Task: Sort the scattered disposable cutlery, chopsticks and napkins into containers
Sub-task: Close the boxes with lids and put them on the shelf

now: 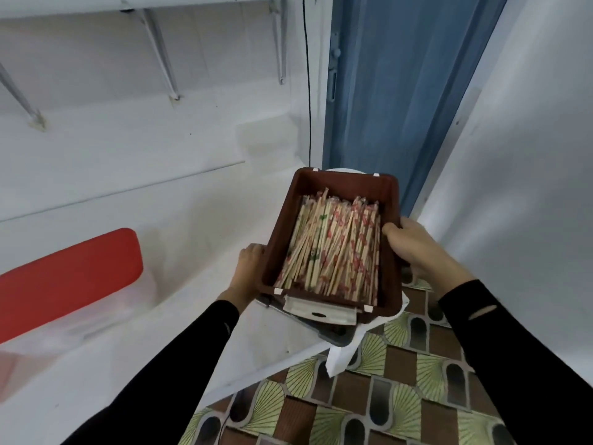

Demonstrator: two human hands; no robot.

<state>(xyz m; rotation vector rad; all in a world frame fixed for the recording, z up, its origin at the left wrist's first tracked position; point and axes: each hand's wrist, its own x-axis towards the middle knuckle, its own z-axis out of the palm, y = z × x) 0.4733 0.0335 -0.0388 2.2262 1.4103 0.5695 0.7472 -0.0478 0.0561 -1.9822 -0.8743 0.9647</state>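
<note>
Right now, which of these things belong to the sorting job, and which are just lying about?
Job: brown tray, gripped by left hand and right hand; wrapped chopsticks inside it; white napkin hanging below it.
Lying about: red-lidded box, blue door, black cable, shelf brackets.

Long black sleeves (192, 348), a small slit (480, 312) in the right one.
</note>
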